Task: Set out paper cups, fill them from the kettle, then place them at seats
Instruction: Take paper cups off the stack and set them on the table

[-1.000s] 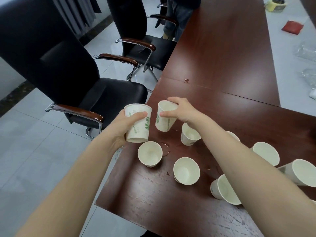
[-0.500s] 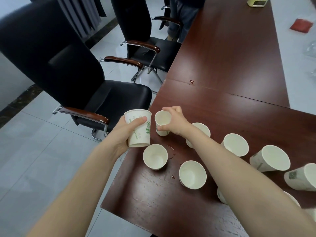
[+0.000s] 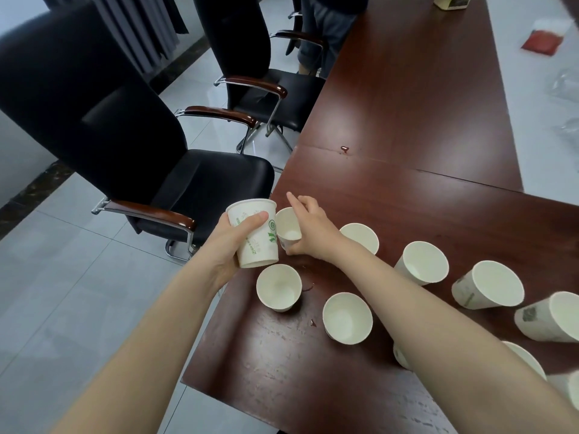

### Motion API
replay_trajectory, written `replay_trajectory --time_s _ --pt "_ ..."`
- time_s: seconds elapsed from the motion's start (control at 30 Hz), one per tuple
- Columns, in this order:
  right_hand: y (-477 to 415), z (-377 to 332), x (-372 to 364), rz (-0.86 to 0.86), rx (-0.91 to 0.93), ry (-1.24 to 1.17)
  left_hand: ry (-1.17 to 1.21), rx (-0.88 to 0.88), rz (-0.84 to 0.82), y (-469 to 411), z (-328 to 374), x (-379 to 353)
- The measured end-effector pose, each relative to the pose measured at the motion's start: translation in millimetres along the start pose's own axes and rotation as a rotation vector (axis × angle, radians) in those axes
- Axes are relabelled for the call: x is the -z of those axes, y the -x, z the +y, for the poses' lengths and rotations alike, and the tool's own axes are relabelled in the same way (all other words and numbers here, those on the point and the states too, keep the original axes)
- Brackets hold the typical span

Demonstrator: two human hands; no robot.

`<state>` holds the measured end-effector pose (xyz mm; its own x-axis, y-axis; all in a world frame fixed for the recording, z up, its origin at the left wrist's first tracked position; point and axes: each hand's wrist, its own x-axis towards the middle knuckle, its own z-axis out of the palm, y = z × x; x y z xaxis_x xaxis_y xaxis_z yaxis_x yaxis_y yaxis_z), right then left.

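**Two cups held over the table corner**

Gripping a printed cup (image 3: 255,236) in the left hand (image 3: 230,245): thumb across the front, palm round the left side, held upright and clear of the table (image 3: 407,104), out over its left edge. Pinching a second cup (image 3: 288,227) in the right hand (image 3: 315,230), just right of the first and almost touching it. Tilted, mouth toward the camera, one fingertip low on its wall, index finger lifted off and pointing away. Cannot tell whether its base meets the table.

Directly below the left grip, standing mouth-up on the table: a near cup (image 3: 279,291), with a small spill (image 3: 307,288) just beside it on the right. Right of that and below the right forearm: a low cup (image 3: 347,317). Tucked behind the right wrist: a wrist cup (image 3: 360,234), partly hidden. Farther right of the right grip: a far cup (image 3: 421,266), then more of the same in a line out to the frame edge, one half covered by the forearm. Hard to tell what any of them holds.

Left of the left grip, off the table: a black chair (image 3: 125,136) with wooden armrests, seat close to the table edge. Beyond it, a second chair (image 3: 250,57). Well beyond both grips, on the table seam: a drop (image 3: 344,149).
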<state>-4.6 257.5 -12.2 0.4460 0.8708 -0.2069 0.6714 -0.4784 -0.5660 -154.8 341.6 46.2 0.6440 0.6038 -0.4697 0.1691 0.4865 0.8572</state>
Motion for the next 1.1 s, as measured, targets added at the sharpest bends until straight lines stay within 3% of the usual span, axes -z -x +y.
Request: replay_trajectory --time_s 0.27,0.47,0.6,1.1 --pt "31 0 38 0.079 0.018 -0.05 -0.073 -0.132 -0.102 -17 10 -20" --pt "37 5 57 0.245 -0.007 -0.402 -0.09 -0.228 -0.179 -48 27 -41" --pt "26 0 67 0.301 0.021 -0.49 -0.136 -0.252 -0.198 -68 31 -57" --pt "-32 13 83 0.28 -0.334 -0.691 -0.296 -0.123 -0.2 -131 32 -65"
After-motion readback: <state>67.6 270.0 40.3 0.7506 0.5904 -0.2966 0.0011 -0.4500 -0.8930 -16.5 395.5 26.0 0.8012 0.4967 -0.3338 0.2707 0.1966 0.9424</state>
